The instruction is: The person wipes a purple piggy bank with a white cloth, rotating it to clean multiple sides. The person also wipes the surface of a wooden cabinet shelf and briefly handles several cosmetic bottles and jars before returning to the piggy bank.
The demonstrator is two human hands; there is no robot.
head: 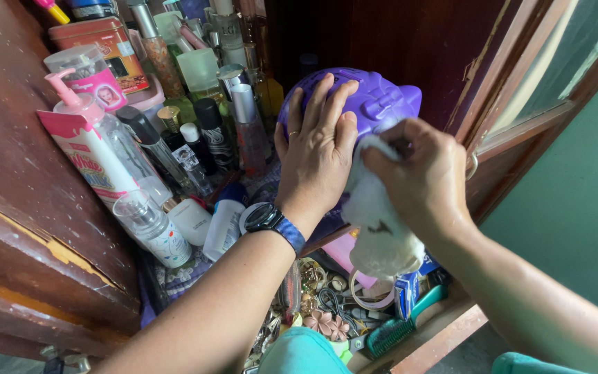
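Note:
A purple piggy bank (382, 97) stands on a cluttered wooden shelf. My left hand (316, 149) lies flat on its top and side, fingers spread, with a ring on one finger and a dark watch with a blue strap on the wrist. My right hand (423, 176) grips a white cloth (378, 228) and presses it against the piggy bank's right side. The lower part of the cloth hangs down below my hand.
Many cosmetic bottles (202, 131), a pink pump bottle (88, 128) and a red tin (105, 48) crowd the shelf's left. Jewellery, scissors (333, 305) and a green brush (399, 325) lie at the front edge. A wooden door frame (513, 118) stands to the right.

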